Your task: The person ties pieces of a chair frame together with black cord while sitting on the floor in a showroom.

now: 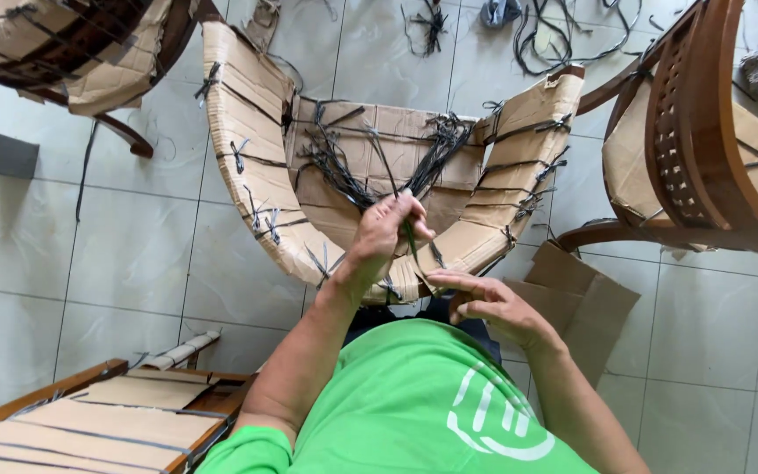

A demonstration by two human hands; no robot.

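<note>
Left hand (385, 230) pinched a bundle of black straps (370, 171) at the near edge of the cardboard-wrapped chair (247, 167); right hand (493, 307) hovered half-curled, holding nothing I could tell. Straps could slip or tear the cardboard if yanked. The knots were too tangled to read, and the far chairs were cut off.
</note>
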